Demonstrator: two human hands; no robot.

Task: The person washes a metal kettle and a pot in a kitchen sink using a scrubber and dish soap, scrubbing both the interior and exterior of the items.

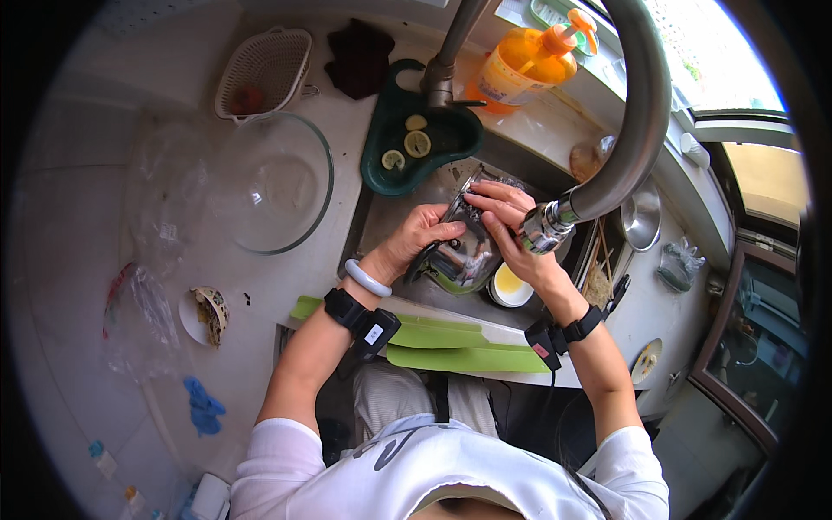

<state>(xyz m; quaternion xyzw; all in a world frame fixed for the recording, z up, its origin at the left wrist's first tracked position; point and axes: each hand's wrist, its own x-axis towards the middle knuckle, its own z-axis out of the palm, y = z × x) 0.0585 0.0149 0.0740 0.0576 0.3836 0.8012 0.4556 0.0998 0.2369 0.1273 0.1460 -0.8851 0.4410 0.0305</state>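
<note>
Over the steel sink [396,224], my left hand [422,237] holds a shiny pot-like vessel [465,260] with a dark handle, its thumb on the near side. My right hand [510,218] lies against the vessel's rim and upper side, fingers extended; whether it grips anything is unclear. Dark, speckled matter shows by the fingertips. A small white bowl with yellow contents [510,286] sits in the sink beside the vessel. The chrome faucet head [546,227] hangs just above my right hand and partly covers it.
A green corner strainer [383,175] holds lemon slices [417,143]. Left of it stand a large glass bowl [328,195] and a white basket [224,84]. An orange pump bottle [513,71] stands behind the sink. Green strips [455,357] line the front edge; a metal bowl [641,218] is at right.
</note>
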